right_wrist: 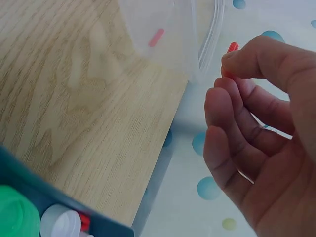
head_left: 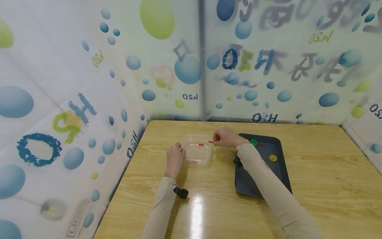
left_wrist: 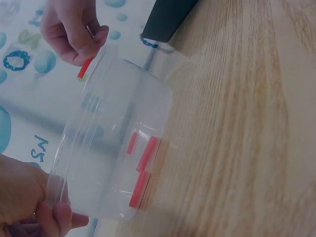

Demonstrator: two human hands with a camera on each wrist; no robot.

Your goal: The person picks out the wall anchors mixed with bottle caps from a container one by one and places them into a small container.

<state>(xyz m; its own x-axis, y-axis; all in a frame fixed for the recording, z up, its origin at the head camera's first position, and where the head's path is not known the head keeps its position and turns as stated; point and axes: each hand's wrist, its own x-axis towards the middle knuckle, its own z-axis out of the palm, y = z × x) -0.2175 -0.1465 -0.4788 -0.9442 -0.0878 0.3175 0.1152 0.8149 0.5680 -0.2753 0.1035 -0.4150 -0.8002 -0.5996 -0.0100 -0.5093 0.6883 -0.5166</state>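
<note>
A clear plastic container (head_left: pixel 195 153) stands on the table, and my left hand (head_left: pixel 175 159) grips its left rim between thumb and fingers. Small red sticks (left_wrist: pixel 147 154) lie on the container's floor, seen through its wall in the left wrist view. Between the thumb and index finger of my right hand (head_left: pixel 225 137) a short red stick (right_wrist: pixel 233 47) is pinched. That hand hovers by the container's far right rim, and the stick's tip points toward the opening. The right hand's other fingers are loosely curled in the right wrist view.
A dark tray (head_left: pixel 279 176) sits on the wooden table (head_left: pixel 325 172), right of the container and partly under my right forearm. It holds a green cap (head_left: pixel 253 142), a yellow cap (head_left: pixel 273 158), a white cap (right_wrist: pixel 61 222) and a red piece (head_left: pixel 259 144). Patterned walls enclose the table.
</note>
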